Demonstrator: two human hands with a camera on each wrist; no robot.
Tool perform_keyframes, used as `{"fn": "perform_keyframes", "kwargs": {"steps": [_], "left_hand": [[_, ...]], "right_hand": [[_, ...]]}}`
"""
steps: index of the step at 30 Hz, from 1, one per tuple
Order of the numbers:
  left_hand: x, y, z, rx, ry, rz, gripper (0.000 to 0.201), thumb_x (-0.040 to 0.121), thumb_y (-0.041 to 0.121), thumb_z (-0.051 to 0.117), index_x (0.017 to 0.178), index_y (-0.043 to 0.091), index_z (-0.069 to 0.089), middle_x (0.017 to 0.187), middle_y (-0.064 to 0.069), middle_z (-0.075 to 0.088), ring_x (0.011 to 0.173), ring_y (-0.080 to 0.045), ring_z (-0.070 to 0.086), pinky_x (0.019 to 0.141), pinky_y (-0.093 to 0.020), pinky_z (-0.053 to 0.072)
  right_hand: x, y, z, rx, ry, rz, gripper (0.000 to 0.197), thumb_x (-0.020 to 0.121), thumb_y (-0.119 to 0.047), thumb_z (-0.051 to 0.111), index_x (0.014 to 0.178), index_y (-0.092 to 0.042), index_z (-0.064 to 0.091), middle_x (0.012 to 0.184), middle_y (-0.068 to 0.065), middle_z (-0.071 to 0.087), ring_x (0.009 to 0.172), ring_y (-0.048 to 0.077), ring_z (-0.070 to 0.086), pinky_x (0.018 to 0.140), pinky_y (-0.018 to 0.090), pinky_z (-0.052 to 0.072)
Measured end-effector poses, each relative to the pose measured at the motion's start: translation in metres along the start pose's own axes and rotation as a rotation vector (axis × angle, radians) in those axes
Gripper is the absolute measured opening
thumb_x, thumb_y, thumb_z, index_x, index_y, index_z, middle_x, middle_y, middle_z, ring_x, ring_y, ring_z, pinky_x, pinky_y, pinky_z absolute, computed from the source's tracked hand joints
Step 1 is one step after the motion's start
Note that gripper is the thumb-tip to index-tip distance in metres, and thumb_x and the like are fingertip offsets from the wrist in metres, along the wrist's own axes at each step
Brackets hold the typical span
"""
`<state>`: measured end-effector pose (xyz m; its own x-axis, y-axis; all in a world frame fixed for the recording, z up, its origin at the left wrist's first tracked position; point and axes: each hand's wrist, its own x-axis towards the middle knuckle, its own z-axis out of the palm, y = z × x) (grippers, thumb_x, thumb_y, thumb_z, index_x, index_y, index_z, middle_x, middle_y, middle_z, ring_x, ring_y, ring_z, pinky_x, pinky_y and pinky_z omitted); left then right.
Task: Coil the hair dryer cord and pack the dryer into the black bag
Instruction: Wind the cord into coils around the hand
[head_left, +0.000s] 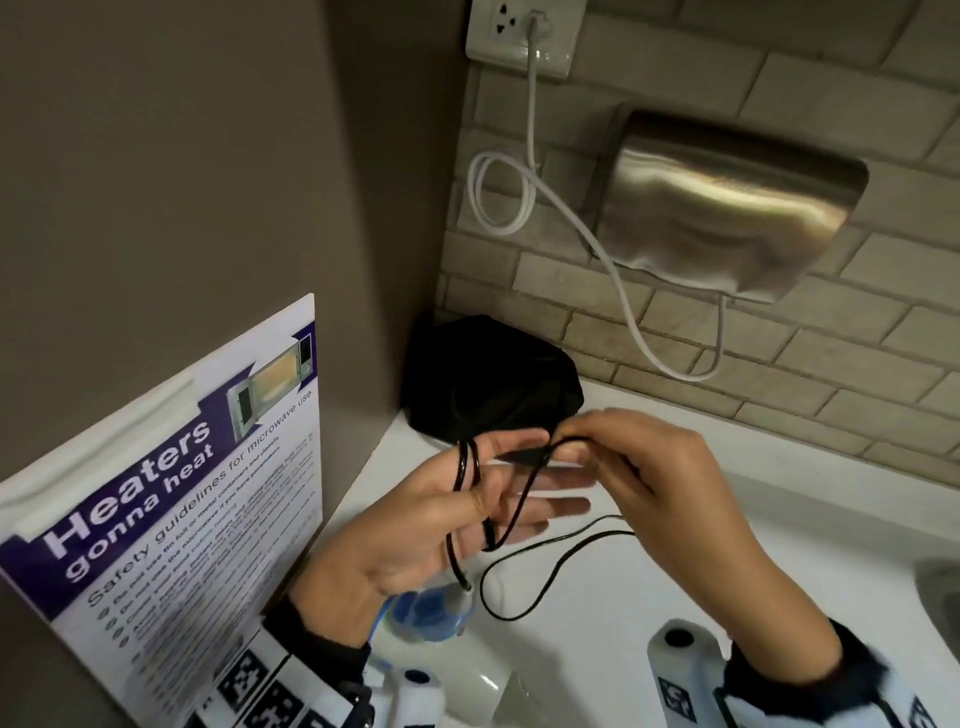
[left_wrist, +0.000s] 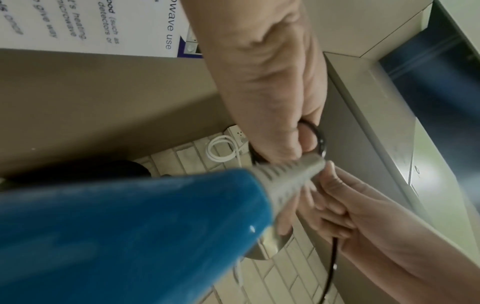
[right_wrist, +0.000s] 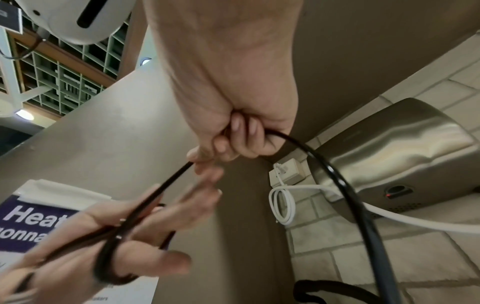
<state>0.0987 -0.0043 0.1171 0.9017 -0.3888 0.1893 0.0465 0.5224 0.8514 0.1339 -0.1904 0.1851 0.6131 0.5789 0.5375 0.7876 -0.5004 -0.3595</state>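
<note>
My left hand (head_left: 467, 519) is held palm up over the white counter (head_left: 675, 587), fingers straight and spread. The black cord (head_left: 524, 493) is looped round its thumb and little finger. My right hand (head_left: 649, 483) pinches the cord just past the left fingertips, and slack trails in a loop onto the counter. The blue hair dryer (head_left: 431, 613) sits under my left wrist, its grey cord sleeve pointing up. It fills the left wrist view (left_wrist: 130, 236). The black bag (head_left: 488, 384) slumps in the back corner. The right wrist view shows my right fingers (right_wrist: 233, 133) curled on the cord (right_wrist: 337, 179).
A "Heaters gonna heat" sign (head_left: 171, 493) leans on the left wall. A steel hand dryer (head_left: 727, 208) hangs on the tiled wall, its white cable (head_left: 530, 156) coiled below a socket (head_left: 524, 31). A sink edge (head_left: 940, 597) shows at the far right.
</note>
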Motion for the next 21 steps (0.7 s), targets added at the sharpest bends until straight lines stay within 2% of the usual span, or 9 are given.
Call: {"fn": "perform_keyframes", "kwargs": {"steps": [6, 9, 11, 13, 14, 17, 18, 19, 21], "left_hand": [[-0.007, -0.003, 0.018, -0.062, -0.290, -0.088, 0.029, 0.095, 0.020, 0.040, 0.122, 0.010, 0.042, 0.129, -0.031, 0.054, 0.120, -0.046, 0.053, 0.109, -0.050, 0.036], [-0.008, -0.001, 0.027, -0.142, -0.306, -0.119, 0.029, 0.098, 0.014, 0.040, 0.125, 0.008, 0.048, 0.124, -0.024, 0.061, 0.111, -0.037, 0.063, 0.100, -0.041, 0.045], [-0.008, -0.002, 0.029, -0.187, -0.276, -0.092, 0.034, 0.098, 0.007, 0.041, 0.132, 0.008, 0.047, 0.129, -0.022, 0.059, 0.113, -0.038, 0.061, 0.102, -0.046, 0.045], [-0.006, -0.005, 0.032, -0.191, -0.240, -0.031, 0.043, 0.096, -0.004, 0.036, 0.138, 0.007, 0.041, 0.140, -0.020, 0.051, 0.123, -0.040, 0.053, 0.105, -0.050, 0.042], [-0.004, -0.007, 0.034, -0.196, -0.218, 0.005, 0.048, 0.094, -0.008, 0.033, 0.140, 0.007, 0.038, 0.144, -0.017, 0.047, 0.128, -0.040, 0.049, 0.106, -0.050, 0.041], [0.000, -0.014, 0.034, -0.256, -0.115, 0.100, 0.063, 0.086, -0.015, 0.028, 0.143, 0.010, 0.035, 0.150, -0.010, 0.040, 0.134, -0.037, 0.042, 0.111, -0.050, 0.033], [0.001, -0.015, 0.031, -0.273, -0.077, 0.123, 0.066, 0.083, -0.016, 0.027, 0.143, 0.011, 0.036, 0.151, -0.009, 0.040, 0.135, -0.036, 0.041, 0.112, -0.050, 0.030], [0.002, -0.015, 0.027, -0.284, -0.032, 0.143, 0.068, 0.081, -0.016, 0.027, 0.143, 0.011, 0.038, 0.150, -0.007, 0.041, 0.135, -0.035, 0.042, 0.112, -0.049, 0.030], [0.004, -0.014, 0.020, -0.293, 0.052, 0.172, 0.068, 0.080, -0.015, 0.029, 0.140, 0.013, 0.044, 0.148, -0.004, 0.045, 0.133, -0.031, 0.045, 0.111, -0.046, 0.032]], "right_hand": [[0.029, 0.006, 0.016, 0.163, 0.002, 0.016, 0.010, 0.084, -0.038, 0.060, 0.083, -0.030, 0.066, 0.078, -0.011, 0.067, 0.078, 0.008, 0.064, 0.068, 0.032, 0.051], [0.033, 0.006, 0.027, 0.268, -0.064, 0.073, 0.013, 0.088, -0.027, 0.059, 0.081, -0.023, 0.069, 0.077, -0.013, 0.067, 0.078, 0.005, 0.064, 0.071, 0.023, 0.049], [0.022, 0.012, 0.031, 0.370, -0.148, 0.136, 0.017, 0.090, -0.029, 0.058, 0.083, -0.016, 0.067, 0.079, -0.010, 0.068, 0.081, 0.009, 0.066, 0.072, 0.029, 0.052], [0.012, 0.003, 0.059, 0.338, -0.239, 0.394, 0.026, 0.082, -0.034, 0.067, 0.097, -0.013, 0.068, 0.101, 0.002, 0.071, 0.104, 0.028, 0.065, 0.083, 0.034, 0.054], [0.011, 0.009, 0.066, 0.090, -0.254, 0.610, 0.035, 0.084, -0.027, 0.067, 0.115, -0.011, 0.062, 0.122, 0.004, 0.065, 0.122, 0.036, 0.055, 0.095, 0.036, 0.052], [0.006, 0.001, 0.114, -0.176, -0.132, 0.736, 0.055, 0.094, 0.011, 0.031, 0.145, -0.010, 0.029, 0.153, 0.011, 0.034, 0.140, 0.027, 0.030, 0.112, 0.043, 0.032], [-0.002, 0.011, 0.106, -0.031, -0.248, 0.630, 0.053, 0.093, 0.009, 0.032, 0.139, -0.017, 0.040, 0.144, 0.012, 0.047, 0.134, 0.004, 0.040, 0.108, 0.029, 0.040], [-0.026, 0.018, 0.081, -0.014, -0.342, 0.497, 0.042, 0.095, 0.000, 0.038, 0.120, -0.029, 0.056, 0.117, 0.004, 0.066, 0.108, -0.019, 0.051, 0.090, 0.012, 0.047], [-0.037, 0.010, 0.067, 0.009, -0.449, 0.342, 0.012, 0.097, -0.027, 0.046, 0.095, -0.035, 0.055, 0.064, -0.023, 0.057, 0.060, -0.010, 0.051, 0.057, 0.014, 0.037]]}}
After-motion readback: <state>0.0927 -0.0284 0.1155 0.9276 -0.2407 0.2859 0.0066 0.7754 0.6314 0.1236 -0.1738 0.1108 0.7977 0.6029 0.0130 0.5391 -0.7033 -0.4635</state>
